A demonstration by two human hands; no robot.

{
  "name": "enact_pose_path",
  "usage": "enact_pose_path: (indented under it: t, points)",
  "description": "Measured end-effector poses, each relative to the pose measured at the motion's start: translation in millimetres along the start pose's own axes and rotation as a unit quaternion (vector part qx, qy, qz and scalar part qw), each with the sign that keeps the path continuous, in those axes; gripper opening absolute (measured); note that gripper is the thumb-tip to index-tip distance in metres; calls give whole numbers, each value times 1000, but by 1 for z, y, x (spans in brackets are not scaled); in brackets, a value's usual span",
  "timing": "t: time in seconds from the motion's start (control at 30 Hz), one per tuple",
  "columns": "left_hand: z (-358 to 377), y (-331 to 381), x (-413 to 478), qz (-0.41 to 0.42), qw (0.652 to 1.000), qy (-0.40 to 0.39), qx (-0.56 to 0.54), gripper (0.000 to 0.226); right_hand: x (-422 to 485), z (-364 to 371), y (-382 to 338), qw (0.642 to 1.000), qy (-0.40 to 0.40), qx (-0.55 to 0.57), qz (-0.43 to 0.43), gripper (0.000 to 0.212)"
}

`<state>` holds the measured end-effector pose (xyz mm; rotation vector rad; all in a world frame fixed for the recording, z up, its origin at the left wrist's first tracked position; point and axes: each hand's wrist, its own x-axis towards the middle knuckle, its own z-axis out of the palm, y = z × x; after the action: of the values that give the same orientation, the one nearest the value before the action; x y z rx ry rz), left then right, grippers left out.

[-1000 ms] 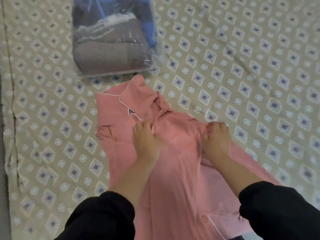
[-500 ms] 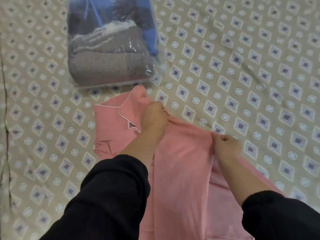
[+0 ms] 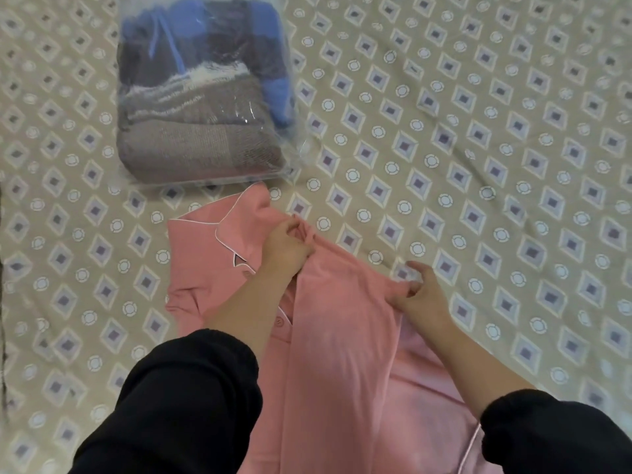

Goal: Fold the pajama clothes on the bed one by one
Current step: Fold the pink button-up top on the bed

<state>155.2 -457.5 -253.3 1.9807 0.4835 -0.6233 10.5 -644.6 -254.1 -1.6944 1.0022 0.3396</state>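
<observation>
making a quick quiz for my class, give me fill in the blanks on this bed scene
1. The pajama shirt lying on the bedsheet is ____ in colour.
2. The left hand grips the shirt right next to its white-piped ____, while the right hand pinches a folded edge.
3. Beyond the shirt, folded clothes sit inside a clear ____ bag.
4. The person's sleeves are ____.

Missing words: pink; collar; plastic; black

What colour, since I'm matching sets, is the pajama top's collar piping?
White piping on the pink pajama top; head view.
</observation>
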Motion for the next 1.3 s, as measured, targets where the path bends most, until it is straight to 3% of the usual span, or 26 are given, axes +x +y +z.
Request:
enact_pose_path:
  t: [0.1, 0.2, 0.27, 0.33, 0.4, 0.43, 0.5, 0.57, 0.63, 0.67, 0.7, 0.73, 0.8, 0.83, 0.9, 0.97, 1.0, 1.07, 1.13, 1.2, 1.3]
  points:
    - [-6, 5, 2, 44, 996, 73, -7, 39, 5, -6, -4, 994, 62, -84, -30, 13]
    - [5, 13, -11, 70, 994, 83, 0, 26, 8, -6, 0, 994, 88, -66, -7, 11]
    - [9, 9, -27, 114, 981, 139, 70, 22, 8, -4, 0, 993, 95, -65, 2, 9]
    - [7, -8, -40, 282, 922, 157, 213, 22, 6, -4, -2, 993, 91, -74, 0, 9]
    - [8, -35, -48, 440, 822, 83, 351, 32, 6, -3, -4, 991, 92, -93, -11, 11]
    - [8, -46, -52, 470, 774, 24, 424, 38, 3, -1, -7, 989, 95, -110, -20, 14]
    - [7, -62, -55, 424, 722, -58, 544, 53, -2, 6, -4, 967, 113, -210, -91, 32]
    - [4, -68, -50, 360, 707, -87, 603, 61, -5, 18, 3, 900, 103, -358, -228, 49]
    - [4, -67, -41, 349, 711, -80, 606, 68, -2, 25, 18, 797, -4, -469, -382, 51]
    - [5, -66, -37, 346, 716, -69, 602, 69, 5, 24, 26, 741, -52, -518, -424, 51]
    - [5, -64, -33, 329, 728, -64, 598, 69, 13, 20, 33, 712, -68, -556, -423, 55]
    - [4, -62, -32, 316, 744, -53, 587, 68, 19, 15, 35, 714, -55, -581, -387, 59]
    - [0, -61, -35, 305, 763, -14, 569, 63, 29, 11, 31, 773, 26, -569, -279, 66]
    - [-2, -64, -38, 302, 769, -3, 563, 62, 29, 16, 27, 785, 40, -562, -257, 68]
    - [-9, -75, -45, 291, 779, -3, 555, 63, 18, 36, 16, 767, -28, -562, -308, 65]
    - [-17, -86, -50, 296, 781, -12, 550, 58, 14, 50, 15, 705, -107, -584, -387, 59]
    - [-23, -90, -51, 304, 782, -22, 544, 55, 17, 52, 11, 705, -104, -584, -389, 60]
    - [-40, -92, -50, 305, 798, -18, 519, 55, 24, 51, -7, 780, -47, -537, -319, 62]
    - [-63, -89, -48, 254, 853, 37, 455, 62, 30, 55, -35, 836, -16, -470, -282, 61]
    - [-88, -89, -37, 183, 906, 124, 361, 57, 32, 65, -67, 863, -34, -396, -313, 52]
    - [-127, -88, -11, 65, 947, 188, 251, 67, 35, 90, -117, 892, -88, -313, -313, 45]
